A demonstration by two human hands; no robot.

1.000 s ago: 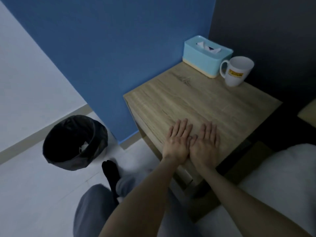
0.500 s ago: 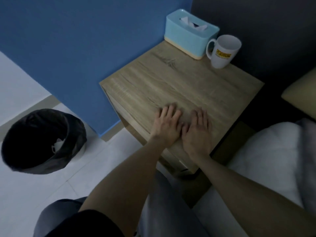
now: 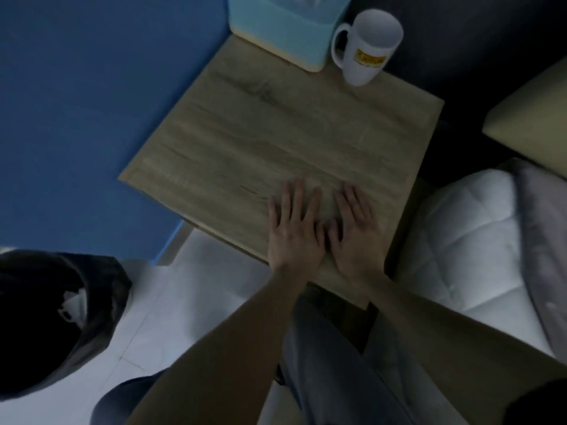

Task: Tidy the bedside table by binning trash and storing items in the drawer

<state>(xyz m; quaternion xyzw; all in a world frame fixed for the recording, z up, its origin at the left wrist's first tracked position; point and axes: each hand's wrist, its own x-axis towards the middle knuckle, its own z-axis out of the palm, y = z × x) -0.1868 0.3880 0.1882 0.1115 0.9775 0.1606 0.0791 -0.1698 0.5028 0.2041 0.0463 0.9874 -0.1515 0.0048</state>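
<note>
The wooden bedside table point(image 3: 260, 127) fills the middle of the view. My left hand point(image 3: 296, 228) and my right hand point(image 3: 356, 231) lie flat side by side on its near edge, palms down, fingers apart, holding nothing. At the table's far corner stand a light blue tissue box point(image 3: 285, 26) and a white mug point(image 3: 368, 47) with a yellow label, upright. A black-lined bin point(image 3: 55, 320) sits on the floor at the lower left, with a bit of white trash inside. The drawer front is hidden under the tabletop.
A blue wall point(image 3: 92, 87) runs along the table's left side, a dark wall behind it. A white quilted bed point(image 3: 478, 240) presses against the table's right side. My legs point(image 3: 331, 363) in grey trousers are below the table's front, over white floor tiles.
The view has tipped down and closer over the table. Both hands stay flat on the tabletop, with the fingers spread slightly wider. The bin now sits further left and lower in view.
</note>
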